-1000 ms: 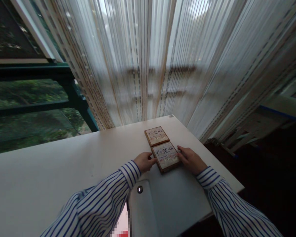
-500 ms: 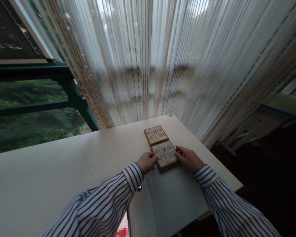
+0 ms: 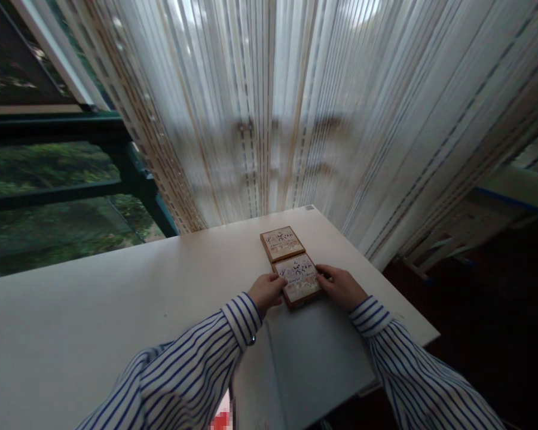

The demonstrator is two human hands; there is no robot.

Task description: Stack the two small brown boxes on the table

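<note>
Two small square wood-framed pictures with writing and flowers lie flat on a white table (image 3: 94, 310), one behind the other and touching. My left hand (image 3: 266, 292) grips the left edge of the near framed picture (image 3: 299, 279), fingers curled. On its right edge sits my right hand (image 3: 339, 286), fingers also curled on the frame. The far framed picture (image 3: 281, 243) lies untouched just beyond. Both my sleeves are white with blue stripes.
A sheer striped curtain (image 3: 296, 107) hangs right behind the table. A dark green window frame (image 3: 130, 167) with foliage outside is at the left. A grey flat sheet or folder (image 3: 314, 364) lies near the table's front edge. The floor at right is dark.
Both hands and the near framed picture have shifted slightly away from me, closing it against the far one. The view has tipped a little.
</note>
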